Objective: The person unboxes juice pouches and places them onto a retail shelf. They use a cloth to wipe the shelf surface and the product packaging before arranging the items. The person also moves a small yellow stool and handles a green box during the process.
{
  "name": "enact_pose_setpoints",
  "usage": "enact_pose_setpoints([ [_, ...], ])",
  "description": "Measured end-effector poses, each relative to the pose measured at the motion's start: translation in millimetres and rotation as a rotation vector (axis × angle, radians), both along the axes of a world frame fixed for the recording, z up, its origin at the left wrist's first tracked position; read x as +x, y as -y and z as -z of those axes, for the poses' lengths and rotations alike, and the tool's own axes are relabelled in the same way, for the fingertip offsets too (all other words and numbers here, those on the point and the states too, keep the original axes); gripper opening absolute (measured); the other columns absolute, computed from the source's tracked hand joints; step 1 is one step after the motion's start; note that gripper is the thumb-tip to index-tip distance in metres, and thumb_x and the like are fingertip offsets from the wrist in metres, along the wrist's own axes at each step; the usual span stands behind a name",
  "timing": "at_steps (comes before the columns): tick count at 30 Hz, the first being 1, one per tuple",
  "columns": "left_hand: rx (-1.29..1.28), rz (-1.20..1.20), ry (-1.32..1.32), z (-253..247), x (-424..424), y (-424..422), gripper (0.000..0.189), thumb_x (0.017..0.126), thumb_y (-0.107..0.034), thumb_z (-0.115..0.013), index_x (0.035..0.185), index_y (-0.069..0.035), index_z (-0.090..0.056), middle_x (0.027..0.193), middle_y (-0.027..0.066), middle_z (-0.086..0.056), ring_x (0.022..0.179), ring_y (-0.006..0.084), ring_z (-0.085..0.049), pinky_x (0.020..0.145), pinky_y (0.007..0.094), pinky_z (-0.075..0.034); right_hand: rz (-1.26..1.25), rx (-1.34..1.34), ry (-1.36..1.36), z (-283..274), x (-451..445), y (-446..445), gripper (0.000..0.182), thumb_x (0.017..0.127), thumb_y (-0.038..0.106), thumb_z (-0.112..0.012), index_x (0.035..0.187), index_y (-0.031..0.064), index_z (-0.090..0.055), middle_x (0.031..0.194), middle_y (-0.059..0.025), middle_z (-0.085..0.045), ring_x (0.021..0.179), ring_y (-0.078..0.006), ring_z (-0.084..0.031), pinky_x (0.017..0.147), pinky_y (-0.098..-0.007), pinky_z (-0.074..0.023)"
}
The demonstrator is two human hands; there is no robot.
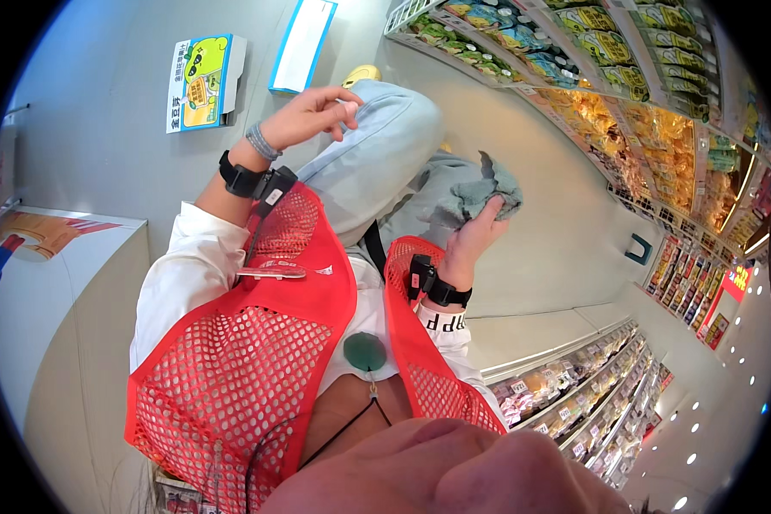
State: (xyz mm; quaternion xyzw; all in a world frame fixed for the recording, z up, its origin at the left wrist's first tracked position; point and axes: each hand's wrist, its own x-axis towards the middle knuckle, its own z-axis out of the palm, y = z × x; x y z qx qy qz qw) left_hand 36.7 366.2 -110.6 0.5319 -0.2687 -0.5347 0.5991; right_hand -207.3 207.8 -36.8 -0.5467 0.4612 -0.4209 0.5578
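Note:
My right hand [478, 225] grips a bunched grey-green cloth [482, 196] beside my right knee, and one loose corner of the cloth sticks up. My left hand [321, 115] is over my bent left knee [398, 109], its fingers loosely curled and apart; a pale spot shows at one fingertip, too small to make out. Ahead and to the left, a printed cardboard display box [205, 83] with a green cartoon figure rests on the grey floor [109, 128]. Near it is a white box with blue edges [302, 45], close beyond my left hand.
Shelves of bagged and pouched snacks [591, 45] rise at the front right. Lower racks of packaged goods [565, 392] stand to my right. A white curved counter [64, 257] is on my left. A yellow shoe [362, 74] shows past my knee.

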Motion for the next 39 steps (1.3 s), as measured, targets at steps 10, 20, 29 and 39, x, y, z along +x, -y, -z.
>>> enact_pose_setpoints([
  [10, 0.858, -0.695, 0.263, 231.5, 47.3, -22.8, 0.096, 0.067, -0.055, -0.071, 0.137, -0.005, -0.027, 0.126, 0.0187, -0.047, 0.11, 0.028, -0.053, 0.092, 0.0358, -0.041, -0.024, 0.254, -0.008, 18.9, 27.7, 2.9, 0.058, 0.095, 0.049, -0.027, 0.124, 0.0021, -0.044, 0.123, -0.0119, -0.051, 0.112, -0.0258, -0.05, 0.092, -0.0382, -0.042],
  [20, 1.307, -0.396, 0.614, 240.7, 57.2, 46.4, 0.12, 0.055, -0.053, -0.078, 0.145, -0.02, -0.006, 0.148, 0.0215, -0.005, 0.136, 0.0405, -0.006, 0.102, 0.0611, -0.017, -0.089, 0.212, -0.25, 36.3, 48.8, 15.9, 0.055, 0.097, 0.042, -0.024, 0.121, -0.0017, -0.046, 0.119, -0.0134, -0.053, 0.109, -0.0259, -0.051, 0.093, -0.0384, -0.0409],
  [29, 0.907, -0.752, 0.316, 262.8, 89.7, 13.5, 0.103, 0.058, -0.042, -0.076, 0.14, -0.013, -0.021, 0.119, 0.0197, -0.048, 0.113, 0.0357, -0.044, 0.092, 0.0405, -0.039, -0.226, 0.252, -0.313, 32.9, 71.0, 17.6, 0.032, 0.09, 0.016, -0.043, 0.115, -0.003, -0.049, 0.12, -0.0142, -0.052, 0.097, -0.0249, -0.058, 0.084, -0.0359, -0.0471],
  [39, -0.253, -0.472, -0.673, 137.7, 44.0, -113.6, 0.085, 0.066, -0.036, -0.074, 0.133, -0.002, -0.035, 0.127, 0.012, -0.049, 0.116, 0.0231, -0.049, 0.097, 0.0356, -0.04, -0.983, 0.312, -0.309, 44.0, 164.2, -28.6, 0.114, 0.07, 0.06, -0.066, 0.142, 0.0011, -0.001, 0.14, -0.0245, -0.029, 0.132, -0.0292, -0.027, 0.105, -0.0362, -0.023],
])
